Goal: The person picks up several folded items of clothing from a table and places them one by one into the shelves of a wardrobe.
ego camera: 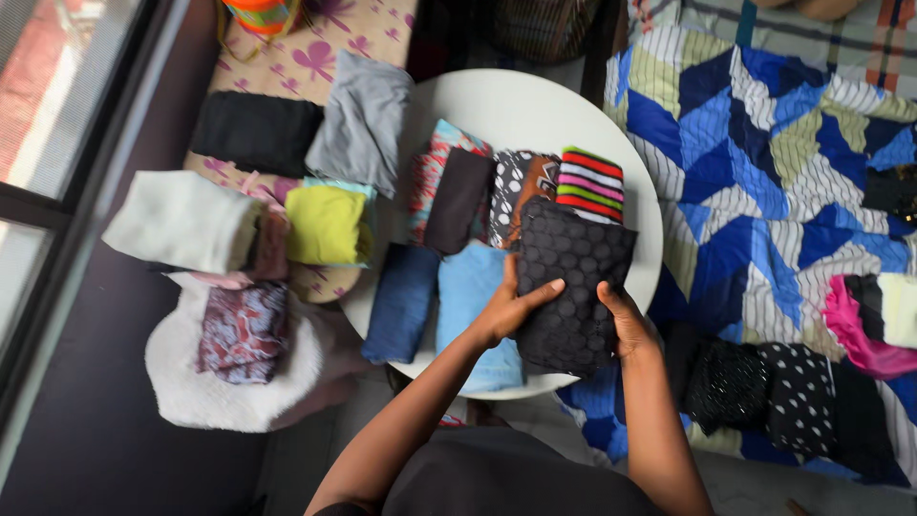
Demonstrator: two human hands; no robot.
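While folded clothes crowd the round white table (pixel 516 105) at frame centre, left hand (pixel 506 308) and right hand (pixel 626 320) grip a folded black lace cloth (pixel 573 277), fingers closed on its edges.

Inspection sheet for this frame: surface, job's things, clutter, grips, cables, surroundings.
Surface: round white table, mostly covered.
Job's things: folded black circle-textured cloth, at the table's near edge.
Clutter: folded light blue cloth, striped cloth, grey cloth and others.
Grips: left hand and right hand hold the black cloth's sides.
Cables: nothing seen.
Surroundings: blue patchwork bedspread right, window left.
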